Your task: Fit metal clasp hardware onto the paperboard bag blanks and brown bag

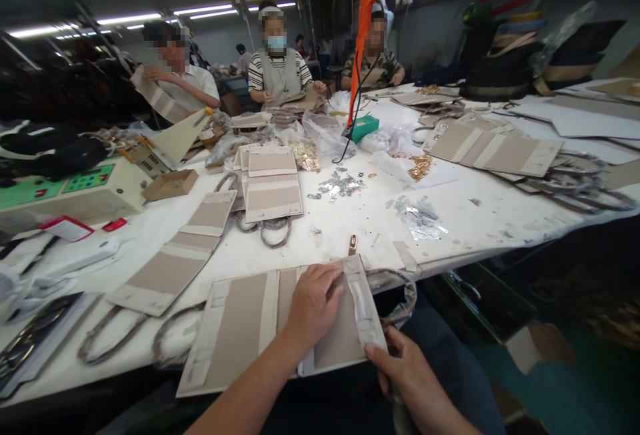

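Observation:
A flat beige bag panel with pale strips lies at the table's front edge, its right part reaching over the edge. My left hand rests on top of it, fingers bent towards its upper right part. At the lower right corner, my right hand pinches the panel between thumb and fingers. A wrapped brown handle loops out on the panel's right side. Just beyond the panel's top edge a small tab with a metal fitting sticks out.
Another panel lies to the left, and stacked panels stand behind. Small metal plates and a bag of pieces are mid-table. More panels are piled right. A machine sits left. Several people work across the table.

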Demonstrator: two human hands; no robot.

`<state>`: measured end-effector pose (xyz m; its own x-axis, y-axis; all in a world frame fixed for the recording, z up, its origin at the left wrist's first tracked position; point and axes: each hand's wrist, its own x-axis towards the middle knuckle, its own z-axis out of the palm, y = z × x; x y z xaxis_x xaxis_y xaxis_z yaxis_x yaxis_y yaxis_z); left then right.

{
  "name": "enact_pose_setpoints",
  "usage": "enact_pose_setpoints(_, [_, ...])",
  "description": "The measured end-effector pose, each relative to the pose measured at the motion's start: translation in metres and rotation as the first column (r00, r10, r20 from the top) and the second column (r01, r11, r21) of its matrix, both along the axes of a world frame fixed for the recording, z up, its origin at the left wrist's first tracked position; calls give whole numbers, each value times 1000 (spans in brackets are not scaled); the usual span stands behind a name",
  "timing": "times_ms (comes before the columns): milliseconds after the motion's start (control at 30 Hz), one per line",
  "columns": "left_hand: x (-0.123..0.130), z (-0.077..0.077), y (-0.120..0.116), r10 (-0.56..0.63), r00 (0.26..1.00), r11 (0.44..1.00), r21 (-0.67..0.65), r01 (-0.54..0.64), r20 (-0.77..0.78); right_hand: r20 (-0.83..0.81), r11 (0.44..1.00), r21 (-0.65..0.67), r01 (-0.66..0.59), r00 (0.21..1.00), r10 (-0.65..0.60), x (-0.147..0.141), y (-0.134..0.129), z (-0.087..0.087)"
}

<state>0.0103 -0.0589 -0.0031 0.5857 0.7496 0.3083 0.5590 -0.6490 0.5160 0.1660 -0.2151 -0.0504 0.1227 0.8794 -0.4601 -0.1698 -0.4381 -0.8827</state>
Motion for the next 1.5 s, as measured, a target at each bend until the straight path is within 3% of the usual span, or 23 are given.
enact_pose_setpoints(100, [-7, -9, -13, -17, 998, 998, 59, 21, -69, 342, 998, 62, 11, 939, -32, 23, -7, 16])
enact_pose_setpoints(167, [-7, -12, -14, 4, 993, 998, 60, 4, -122, 581, 978, 210, 1, 804, -125, 41, -6, 33])
enact_pose_setpoints(233, [-7, -12, -13, 24, 988, 998, 52, -16, -155, 708, 921, 375, -104, 674, -212, 53, 6, 51])
enact_pose_setpoints(300, [-6, -11, -12, 24, 984, 999, 48, -16, -177, 785, 853, 449, -264, 573, -236, 56, 29, 64])
enact_pose_setpoints(400, [-7, -9, -11, 14, 979, 999, 50, -3, -202, 921, 837, 302, -456, 367, -132, 49, 72, 66])
enact_pose_setpoints(500, [-5, -8, -10, 10, 973, 998, 55, 3, -230, 985, 861, 104, -497, 174, -19, 42, 100, 54])
enact_pose_setpoints(567, [-3, -8, -9, 6, 967, 998, 67, 11, -255, 993, 870, 67, -488, 118, -10, 41, 105, 45])
enact_pose_setpoints(700, [1, -8, -6, 7, 955, 996, 86, 19, -295, 989, 888, 81, -453, 149, -15, 43, 103, 36])
enact_pose_setpoints(967, [0, -13, 0, -9, 937, 993, 109, 51, -349, 961, 901, 128, -413, 275, -11, 40, 111, 39])
enact_pose_setpoints(1100, [2, -20, 2, 5, 934, 988, 143, 49, -357, 970, 875, 105, -472, 242, 14, 40, 114, 41])
enact_pose_setpoints(1333, [4, -26, 5, 26, 939, 985, 170, 35, -342, 991, 825, 7, -565, 117, 71, 41, 118, 56])
enact_pose_setpoints(1433, [3, -26, 5, 39, 944, 982, 187, 25, -329, 979, 822, 43, -567, 187, 77, 52, 123, 65])
enact_pose_setpoints(1500, [1, -28, 6, 43, 947, 981, 194, 21, -319, 960, 861, 93, -499, 276, 56, 74, 132, 68])
